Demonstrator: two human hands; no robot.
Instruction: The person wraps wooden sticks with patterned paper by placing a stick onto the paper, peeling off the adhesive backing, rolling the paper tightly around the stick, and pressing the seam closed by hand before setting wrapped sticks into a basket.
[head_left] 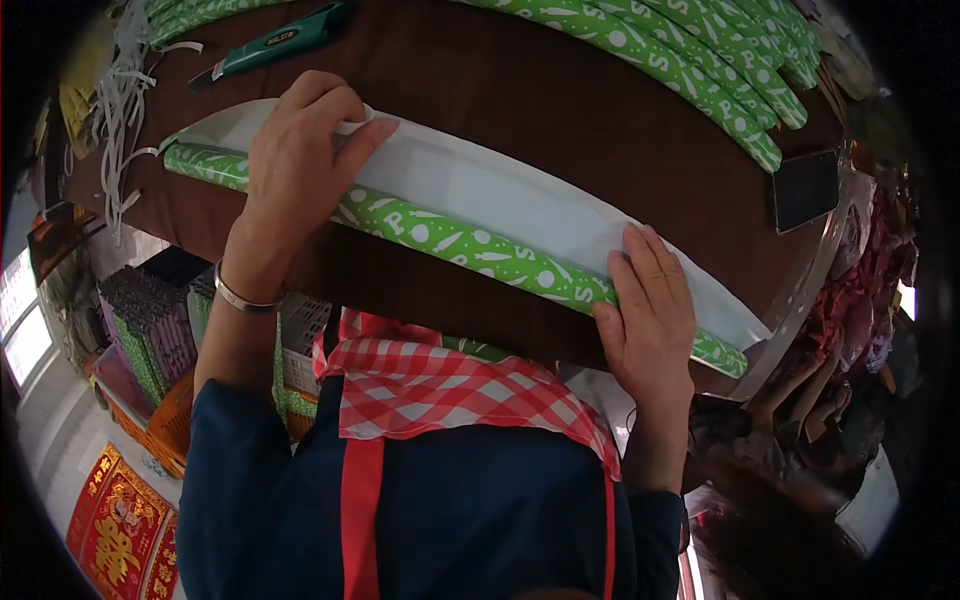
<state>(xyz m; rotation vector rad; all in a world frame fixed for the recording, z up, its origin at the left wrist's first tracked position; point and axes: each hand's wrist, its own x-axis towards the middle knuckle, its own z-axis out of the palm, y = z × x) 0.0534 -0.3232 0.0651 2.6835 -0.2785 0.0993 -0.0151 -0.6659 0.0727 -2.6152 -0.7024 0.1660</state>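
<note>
A partly rolled green patterned sheet point(455, 237) with a white back lies across the dark table in front of me. Its white side faces up beyond the green rolled edge. My left hand point(305, 150) is on its left part, fingers curled at the white area and thumb pointing right; it seems to grip the sheet, though the fingertips are partly hidden. Toward the right end, my right hand point(648, 300) rests flat over the roll, fingers stretched onto the white side and thumb near the green edge.
A green utility knife point(280, 45) lies at the back left, near hanging white ties point(120, 110). Several finished green rolls point(690, 70) are at the back right, beside a dark phone point(806, 190). An orange basket point(165, 430) with bundles stands below the table's left side.
</note>
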